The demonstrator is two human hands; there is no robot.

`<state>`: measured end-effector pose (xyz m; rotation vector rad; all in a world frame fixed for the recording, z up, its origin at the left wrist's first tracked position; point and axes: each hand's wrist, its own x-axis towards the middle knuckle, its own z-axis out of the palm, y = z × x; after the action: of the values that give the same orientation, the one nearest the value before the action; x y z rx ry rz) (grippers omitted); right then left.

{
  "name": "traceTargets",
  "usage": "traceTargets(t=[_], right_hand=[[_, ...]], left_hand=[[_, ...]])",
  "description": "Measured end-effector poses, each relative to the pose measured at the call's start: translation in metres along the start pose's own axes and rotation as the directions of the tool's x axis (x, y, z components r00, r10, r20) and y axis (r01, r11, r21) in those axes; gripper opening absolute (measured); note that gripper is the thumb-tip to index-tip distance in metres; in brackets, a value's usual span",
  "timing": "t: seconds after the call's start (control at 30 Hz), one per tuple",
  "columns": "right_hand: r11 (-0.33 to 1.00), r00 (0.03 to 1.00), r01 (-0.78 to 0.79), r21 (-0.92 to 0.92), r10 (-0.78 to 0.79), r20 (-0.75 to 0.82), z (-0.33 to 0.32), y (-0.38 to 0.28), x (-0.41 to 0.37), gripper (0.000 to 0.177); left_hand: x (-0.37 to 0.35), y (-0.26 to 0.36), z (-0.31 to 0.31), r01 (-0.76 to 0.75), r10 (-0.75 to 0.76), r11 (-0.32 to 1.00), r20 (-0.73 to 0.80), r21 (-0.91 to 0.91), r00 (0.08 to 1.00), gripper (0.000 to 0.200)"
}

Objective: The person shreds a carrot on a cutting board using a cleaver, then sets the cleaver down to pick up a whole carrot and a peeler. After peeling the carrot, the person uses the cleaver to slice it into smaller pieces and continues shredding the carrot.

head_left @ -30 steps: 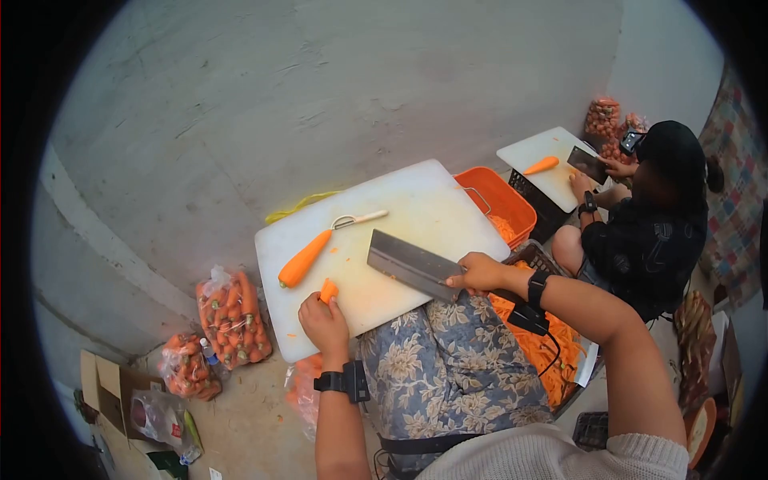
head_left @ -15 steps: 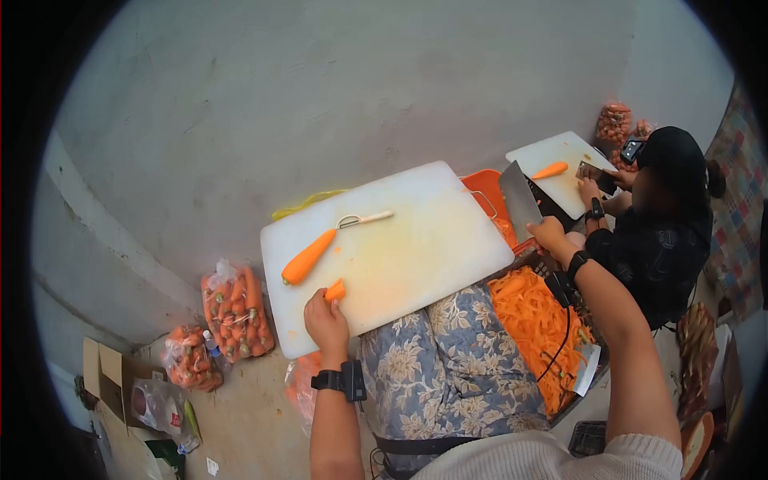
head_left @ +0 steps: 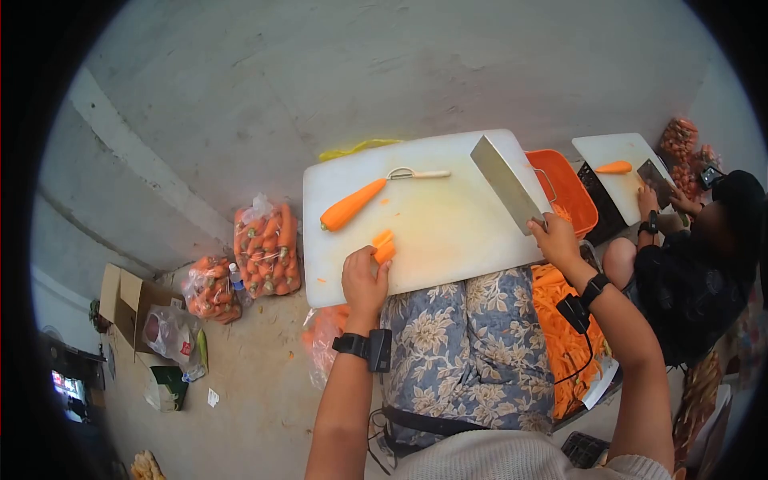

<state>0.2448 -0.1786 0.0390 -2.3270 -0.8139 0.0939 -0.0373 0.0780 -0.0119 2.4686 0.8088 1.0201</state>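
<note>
On the near left part of the white cutting board (head_left: 448, 240), my left hand (head_left: 365, 280) has its fingers against cut carrot pieces (head_left: 384, 247). The handle of a wide-bladed cleaver (head_left: 507, 184) is in my right hand (head_left: 554, 238), with the blade raised over the board's right side. A whole peeled carrot (head_left: 353, 205) lies at the upper left of the board. Touching its thin end is a peeler (head_left: 418, 174) with a pale handle.
An orange bin (head_left: 570, 192) stands right of the board, above a crate of carrot peelings (head_left: 564, 344). Bagged carrots (head_left: 266, 248) and a cardboard box (head_left: 132, 308) are at left. A co-worker (head_left: 696, 272) cuts at another board (head_left: 620, 152).
The cleaver has moved from beyond the board's right edge to over the board. The carrot pieces by my left hand now lie visibly separated. The whole view has shifted.
</note>
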Motion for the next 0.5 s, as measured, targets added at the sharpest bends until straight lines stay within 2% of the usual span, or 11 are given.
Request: traceTargets(t=[0.07, 0.13, 0.23, 0.3, 0.33, 0.4, 0.43, 0.5], right_hand=[[0.997, 0.999, 0.049, -0.055, -0.049, 0.015, -0.004, -0.003, 0.004, 0.035], [0.976, 0.985, 0.154, -0.153, -0.139, 0.104, -0.010, -0.009, 0.008, 0.033], [0.973, 0.981, 0.153, -0.171, -0.129, 0.142, -0.011, -0.014, 0.014, 0.033], [0.966, 0.979, 0.161, -0.200, -0.130, 0.158, -0.015, -0.020, 0.015, 0.032], [0.961, 0.979, 0.159, -0.227, -0.124, 0.164, -0.015, -0.022, 0.015, 0.032], [0.963, 0.978, 0.164, -0.212, -0.130, 0.165, -0.010, -0.012, 0.016, 0.032], [0.969, 0.981, 0.152, -0.193, -0.124, 0.149, -0.008, -0.012, 0.016, 0.032], [0.969, 0.980, 0.142, -0.203, -0.109, 0.167, -0.011, -0.017, 0.015, 0.032]], left_hand=[[-0.005, 0.004, 0.000, 0.018, -0.018, 0.999, -0.001, -0.031, 1.000, 0.034], [-0.007, 0.010, 0.000, 0.022, -0.022, 0.998, 0.005, -0.058, 1.000, 0.032], [-0.014, 0.025, 0.004, 0.019, -0.018, 0.997, 0.012, -0.072, 1.000, 0.028], [-0.015, 0.039, 0.012, -0.081, 0.083, 0.995, 0.027, -0.051, 0.996, 0.029], [-0.015, 0.047, 0.016, -0.062, 0.063, 0.997, 0.021, -0.047, 0.998, 0.029], [-0.011, 0.065, 0.024, -0.103, 0.119, 0.987, 0.131, -0.120, 0.984, 0.031], [-0.009, 0.073, 0.026, -0.087, 0.101, 0.990, 0.122, -0.115, 0.987, 0.031], [-0.003, 0.085, 0.028, -0.068, 0.081, 0.995, 0.194, -0.076, 0.978, 0.031]])
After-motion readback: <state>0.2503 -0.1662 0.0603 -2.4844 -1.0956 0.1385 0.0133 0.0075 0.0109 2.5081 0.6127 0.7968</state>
